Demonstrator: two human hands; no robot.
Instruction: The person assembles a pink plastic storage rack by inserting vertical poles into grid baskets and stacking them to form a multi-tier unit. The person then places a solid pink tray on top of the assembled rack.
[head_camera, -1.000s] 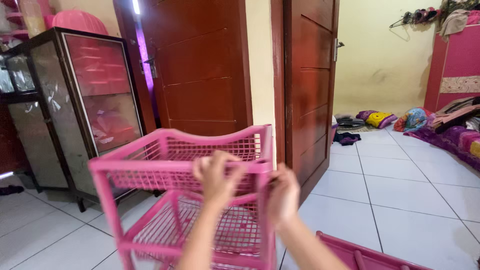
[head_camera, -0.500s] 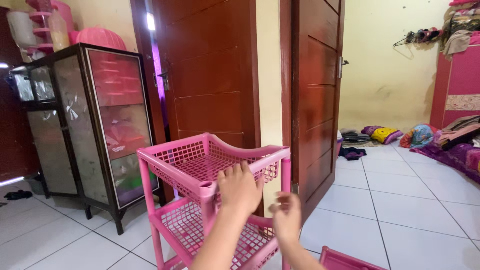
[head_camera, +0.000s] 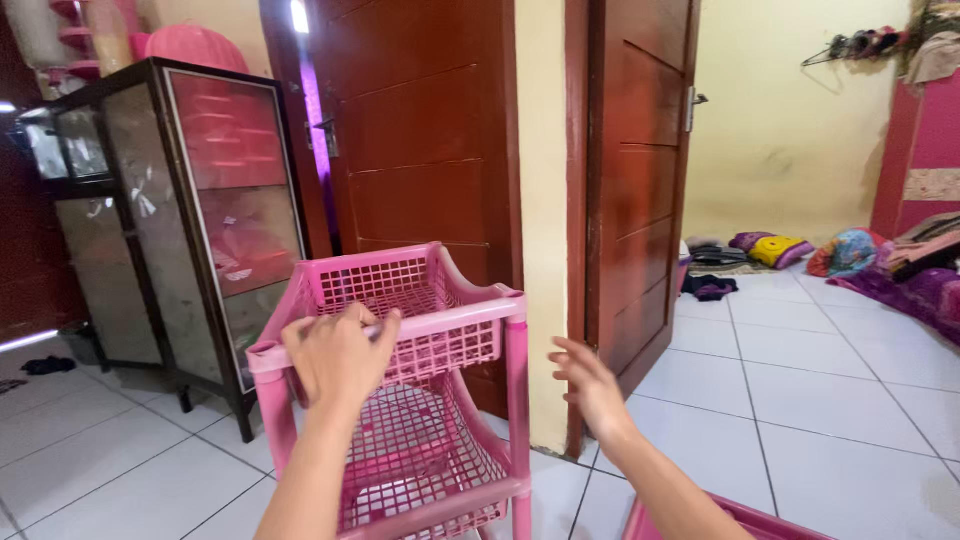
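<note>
While the tall glass-fronted cabinet (head_camera: 170, 230) is seen standing at nine o'clock and the brown wooden door (head_camera: 640, 190) at one o'clock, the pink plastic rack (head_camera: 400, 390) is found dead centre on the white tiled floor (head_camera: 830, 400), its long axis upright, two mesh baskets stacked between corner posts. Its top front rail is gripped by the left hand (head_camera: 340, 350), fingers curled over the edge. The right hand (head_camera: 592, 385) is held just off the rack at three o'clock, fingers spread wide, nothing touched. The left is plainly the nearer. A second pink piece (head_camera: 740, 520) is glimpsed at five o'clock, partly cut off.
</note>
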